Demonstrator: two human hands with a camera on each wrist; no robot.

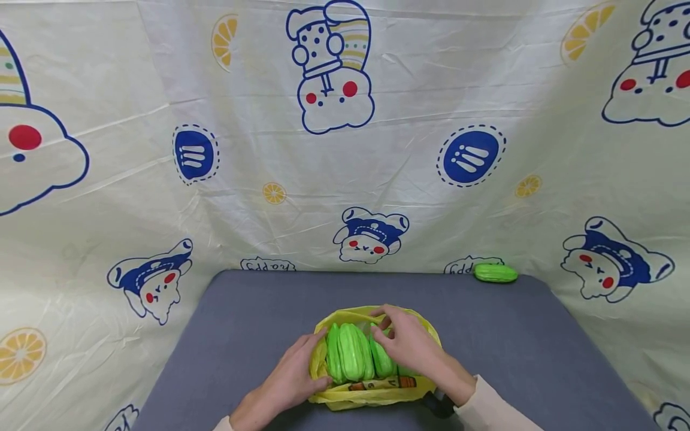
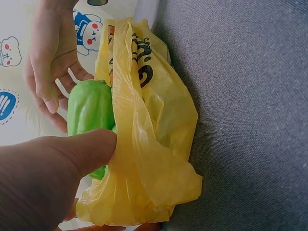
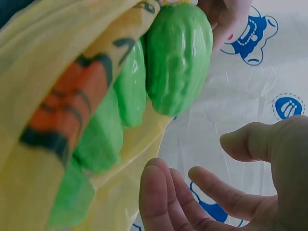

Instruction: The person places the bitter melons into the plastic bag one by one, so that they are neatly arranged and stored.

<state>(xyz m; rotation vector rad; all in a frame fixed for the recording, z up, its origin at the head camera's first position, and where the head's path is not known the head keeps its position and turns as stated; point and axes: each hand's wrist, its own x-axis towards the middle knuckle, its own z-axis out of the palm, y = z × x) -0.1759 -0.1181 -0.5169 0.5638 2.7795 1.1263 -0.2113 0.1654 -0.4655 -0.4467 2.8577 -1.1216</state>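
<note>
A yellow plastic bag (image 1: 372, 396) lies on the table with its mouth spread wide. Inside it several green ridged gourds (image 1: 353, 353) sit side by side, glossy in the right wrist view. My left hand (image 1: 293, 371) holds the bag's left side; in the left wrist view its thumb (image 2: 94, 149) presses at the rim near a gourd (image 2: 90, 108), and fingertips show under the bag. Over the bag's right part hovers my right hand (image 1: 406, 338), its fingers parted. In the right wrist view nothing lies between the right thumb and fingers (image 3: 154, 192).
Another green gourd (image 1: 496, 273) lies alone at the far right edge of the grey table (image 1: 259, 311). Behind the table hangs a pale cloth (image 1: 388, 173) printed with cartoon figures and orange slices. A black object (image 1: 439, 405) shows under the right wrist.
</note>
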